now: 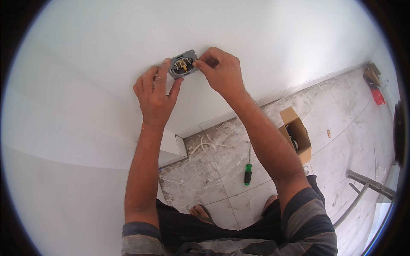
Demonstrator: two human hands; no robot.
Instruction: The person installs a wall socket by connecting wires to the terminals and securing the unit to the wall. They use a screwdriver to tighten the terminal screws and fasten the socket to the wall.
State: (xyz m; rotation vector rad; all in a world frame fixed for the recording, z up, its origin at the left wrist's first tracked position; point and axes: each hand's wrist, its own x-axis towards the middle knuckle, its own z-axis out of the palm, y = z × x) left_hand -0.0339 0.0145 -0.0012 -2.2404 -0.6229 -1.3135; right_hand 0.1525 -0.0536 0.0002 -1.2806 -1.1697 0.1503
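Where the socket point(183, 65) sits at the white wall point(106, 38), its contact face points outward, away from the wall, and its long axis slants gently from lower left to upper right. Left grip point(154, 94): moderately parted, fingers fanned, grasping the socket with forefinger at the left edge and thumb at the lower edge. Right grip point(224, 71): thumb and forefinger nearly together, touching the right edge; whether they pinch anything cannot be told
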